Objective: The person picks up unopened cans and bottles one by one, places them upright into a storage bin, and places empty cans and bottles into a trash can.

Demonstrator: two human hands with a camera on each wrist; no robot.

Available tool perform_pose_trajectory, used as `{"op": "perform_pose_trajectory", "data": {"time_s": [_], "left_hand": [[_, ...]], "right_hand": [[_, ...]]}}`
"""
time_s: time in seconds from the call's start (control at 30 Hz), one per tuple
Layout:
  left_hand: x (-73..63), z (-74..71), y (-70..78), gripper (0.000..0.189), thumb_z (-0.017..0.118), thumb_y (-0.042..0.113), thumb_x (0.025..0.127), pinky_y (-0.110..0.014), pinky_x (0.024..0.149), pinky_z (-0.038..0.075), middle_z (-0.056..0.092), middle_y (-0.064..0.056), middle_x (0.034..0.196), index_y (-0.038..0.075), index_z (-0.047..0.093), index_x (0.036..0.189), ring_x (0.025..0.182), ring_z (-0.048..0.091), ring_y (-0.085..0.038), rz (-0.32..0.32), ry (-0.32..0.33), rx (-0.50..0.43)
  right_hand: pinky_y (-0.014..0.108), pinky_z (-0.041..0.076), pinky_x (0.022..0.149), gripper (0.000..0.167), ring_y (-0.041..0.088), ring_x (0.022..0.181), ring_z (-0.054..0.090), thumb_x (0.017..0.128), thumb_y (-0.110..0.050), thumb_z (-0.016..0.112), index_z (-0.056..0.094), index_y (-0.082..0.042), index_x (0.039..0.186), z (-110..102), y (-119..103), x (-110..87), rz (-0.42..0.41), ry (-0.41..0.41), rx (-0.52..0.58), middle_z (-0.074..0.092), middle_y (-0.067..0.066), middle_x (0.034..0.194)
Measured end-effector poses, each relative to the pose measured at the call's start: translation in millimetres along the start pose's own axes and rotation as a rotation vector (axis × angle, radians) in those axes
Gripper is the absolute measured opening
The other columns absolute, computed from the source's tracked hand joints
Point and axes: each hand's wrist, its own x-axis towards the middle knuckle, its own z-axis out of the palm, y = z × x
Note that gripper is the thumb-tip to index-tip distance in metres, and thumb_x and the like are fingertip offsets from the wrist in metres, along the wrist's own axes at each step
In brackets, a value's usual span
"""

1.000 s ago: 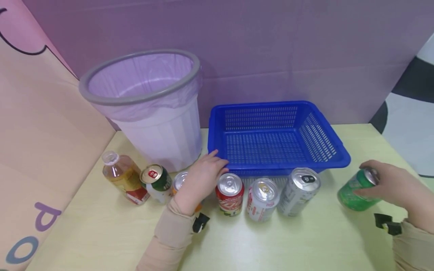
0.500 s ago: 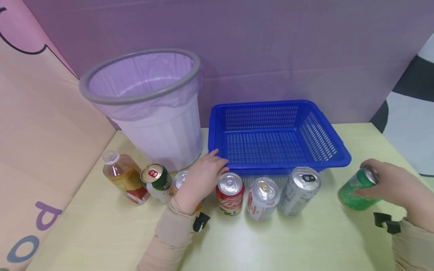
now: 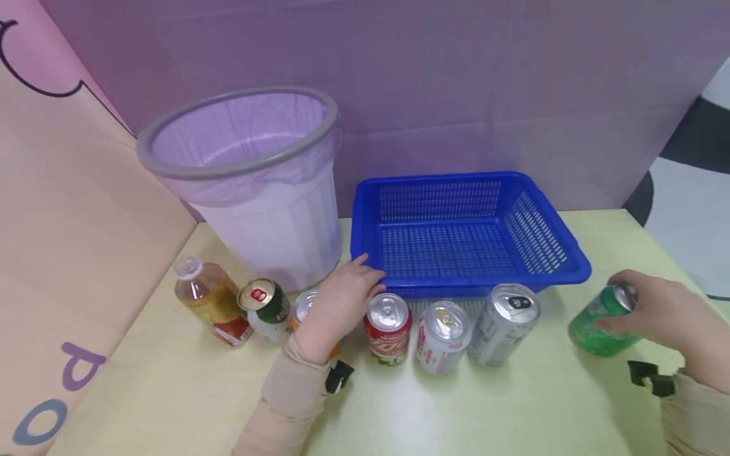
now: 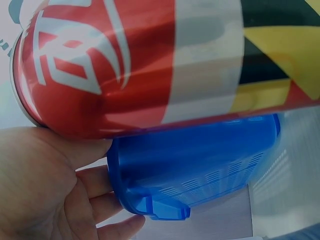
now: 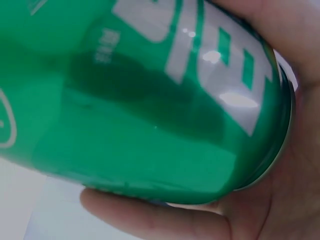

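Observation:
My left hand (image 3: 341, 297) reaches over a row of cans to the front left corner of a blue plastic basket (image 3: 456, 278). Its fairly straight fingertips rest at the rim, partly hidden behind it in the left wrist view. A red soda can (image 3: 388, 339) stands right beside this hand; an orange can (image 3: 302, 307) is partly covered by it. On the right, my right hand (image 3: 653, 310) grips a green soda can (image 3: 601, 323) near its top, thumb on one side and fingers on the other. The right wrist view shows the green can (image 5: 150, 110) up close against the palm.
A white can (image 3: 441, 348) and a grey can (image 3: 502, 335) stand before the basket. Left of them are a green-and-white can (image 3: 268, 313) and a bottle of amber drink (image 3: 211, 304). A lined waste bin (image 3: 274, 234) stands behind; a purple wall (image 3: 485, 76) backs the table.

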Motion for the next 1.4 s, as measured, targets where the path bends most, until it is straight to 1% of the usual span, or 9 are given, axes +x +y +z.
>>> {"op": "perform_pose_trajectory", "data": {"time_s": [0.23,0.4,0.6,0.73,0.97,1.07,1.13,1.27,1.4], "left_hand": [[1.3,1.4,0.1,0.029,0.056,0.024,0.095,-0.043,0.113,0.032,0.067,-0.011,0.116,0.005,0.066,0.115,0.13,0.047,-0.031,-0.002,-0.007,-0.004],[1.3,0.8,0.4,0.03,0.056,0.026,0.095,-0.043,0.113,0.032,0.066,-0.01,0.118,0.006,0.066,0.115,0.13,0.046,-0.031,-0.007,-0.015,0.004],[0.4,0.4,-0.3,0.03,0.056,0.026,0.095,-0.043,0.113,0.032,0.066,-0.009,0.118,0.007,0.066,0.115,0.13,0.046,-0.031,-0.007,-0.012,0.018],[0.2,0.8,-0.8,0.03,0.056,0.026,0.095,-0.043,0.113,0.032,0.066,-0.009,0.118,0.007,0.066,0.115,0.13,0.046,-0.031,-0.004,-0.01,0.021],[0.0,0.8,-1.3,0.029,0.056,0.025,0.096,-0.042,0.113,0.032,0.066,-0.009,0.118,0.007,0.066,0.116,0.131,0.046,-0.03,-0.009,-0.011,0.016],[-0.2,0.7,-1.3,0.029,0.056,0.024,0.096,-0.042,0.113,0.032,0.066,-0.009,0.118,0.006,0.066,0.116,0.131,0.046,-0.03,-0.011,-0.012,0.014],[-0.4,0.5,-1.2,0.029,0.056,0.024,0.096,-0.042,0.113,0.032,0.066,-0.01,0.118,0.006,0.066,0.116,0.131,0.046,-0.03,-0.012,-0.013,0.013],[-0.5,-0.1,-0.9,0.029,0.056,0.024,0.096,-0.043,0.113,0.032,0.066,-0.009,0.118,0.007,0.066,0.116,0.131,0.046,-0.031,-0.014,-0.016,0.008],[-0.4,-0.3,-0.8,0.029,0.056,0.025,0.096,-0.043,0.113,0.032,0.066,-0.009,0.118,0.007,0.066,0.116,0.131,0.045,-0.031,-0.016,-0.017,0.007]], "right_hand": [[0.047,0.051,0.056,0.083,0.034,0.071,0.059,0.064,-0.036,0.083,0.045,0.016,0.116,-0.6,-1.5,-1.8,0.007,0.025,0.01,0.061,0.03,0.088],[0.042,0.05,0.054,0.08,0.031,0.068,0.058,0.064,-0.036,0.083,0.047,0.015,0.115,-2.0,-5.4,-3.7,-0.004,0.089,0.01,0.062,0.028,0.084],[0.041,0.048,0.051,0.081,0.03,0.066,0.058,0.064,-0.035,0.084,0.047,0.015,0.115,-3.7,-10.2,-4.9,-0.012,0.149,-0.005,0.062,0.026,0.082],[0.035,0.044,0.047,0.079,0.03,0.064,0.058,0.063,-0.033,0.084,0.047,0.014,0.115,-3.8,-12.0,-7.5,-0.002,0.203,-0.003,0.062,0.027,0.081],[0.032,0.043,0.046,0.08,0.035,0.064,0.058,0.066,-0.027,0.083,0.042,0.014,0.121,-6.8,-21.2,-15.9,0.039,0.29,0.059,0.058,0.038,0.088],[0.028,0.041,0.046,0.079,0.037,0.064,0.058,0.067,-0.023,0.083,0.042,0.015,0.122,-9.2,-26.7,-19.8,0.035,0.326,0.094,0.057,0.04,0.09],[0.026,0.041,0.046,0.078,0.04,0.065,0.058,0.068,-0.019,0.083,0.041,0.015,0.125,-10.4,-30.1,-22.3,0.028,0.339,0.126,0.055,0.043,0.094],[0.021,0.042,0.045,0.084,0.047,0.071,0.057,0.071,-0.014,0.081,0.034,0.017,0.132,-11.6,-35.4,-26.4,0.024,0.351,0.192,0.048,0.048,0.104],[0.019,0.04,0.043,0.09,0.049,0.071,0.056,0.07,-0.011,0.082,0.029,0.014,0.138,-11.2,-37.8,-30.2,0.024,0.405,0.222,0.047,0.048,0.104]]}}
